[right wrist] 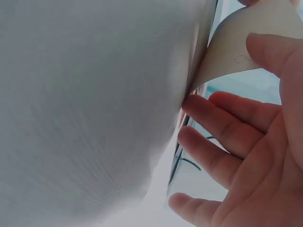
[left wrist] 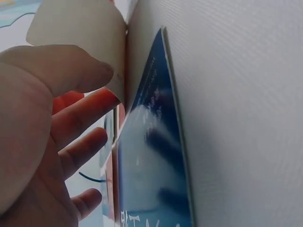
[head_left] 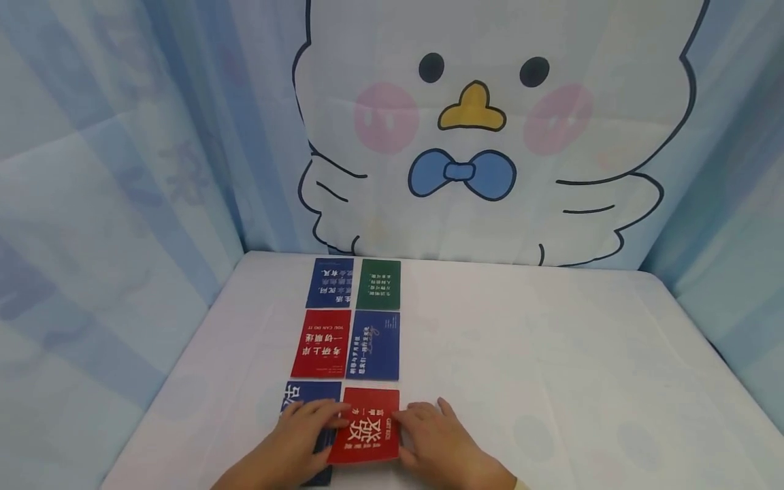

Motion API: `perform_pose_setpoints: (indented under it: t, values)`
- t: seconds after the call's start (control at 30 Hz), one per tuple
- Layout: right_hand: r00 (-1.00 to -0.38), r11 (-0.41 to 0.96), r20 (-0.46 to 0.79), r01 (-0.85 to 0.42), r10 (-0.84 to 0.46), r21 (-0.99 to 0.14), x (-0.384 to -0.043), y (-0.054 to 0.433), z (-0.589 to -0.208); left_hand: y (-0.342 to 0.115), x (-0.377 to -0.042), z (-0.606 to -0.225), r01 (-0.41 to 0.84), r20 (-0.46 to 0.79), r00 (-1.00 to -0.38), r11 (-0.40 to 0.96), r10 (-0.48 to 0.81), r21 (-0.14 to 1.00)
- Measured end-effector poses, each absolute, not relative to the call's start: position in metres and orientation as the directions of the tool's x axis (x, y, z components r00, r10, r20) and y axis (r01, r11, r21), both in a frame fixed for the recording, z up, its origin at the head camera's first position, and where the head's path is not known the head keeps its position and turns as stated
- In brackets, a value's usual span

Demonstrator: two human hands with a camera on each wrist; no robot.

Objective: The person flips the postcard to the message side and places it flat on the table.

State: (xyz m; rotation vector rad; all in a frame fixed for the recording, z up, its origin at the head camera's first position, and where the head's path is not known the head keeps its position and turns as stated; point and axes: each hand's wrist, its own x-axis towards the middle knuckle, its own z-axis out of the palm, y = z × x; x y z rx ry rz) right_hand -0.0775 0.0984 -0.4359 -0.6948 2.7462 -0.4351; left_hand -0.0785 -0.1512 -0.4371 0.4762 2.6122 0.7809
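A red card [head_left: 367,429] reads "發", another [head_left: 321,344] "YOU CAN DO IT"

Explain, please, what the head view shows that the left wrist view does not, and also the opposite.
Only the head view shows the blue printed bow tie on the curtain and the white writing of the red rectangular card. Only the left wrist view shows this card's pale, curved underside. Both show the left hand and, near it, a dark blue rectangular card with white writing.
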Motion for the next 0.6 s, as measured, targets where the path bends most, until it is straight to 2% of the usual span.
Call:
perform_pose_setpoints:
  t: [0.3,0.6]
  values:
    - [-0.833,0.796,-0.123,-0.457,-0.540,-0.396,-0.079,0.100,-0.429,-0.148,-0.081,-0.431,0.232,-0.180,-0.891,0.759,0.417,0.609]
    - [-0.879,0.778,-0.020,-0.411,-0.477,-0.475,-0.075,0.102,-0.424,-0.141,-0.076,-0.430,0.221,-0.078,-0.936,0.747,0.343,0.626]
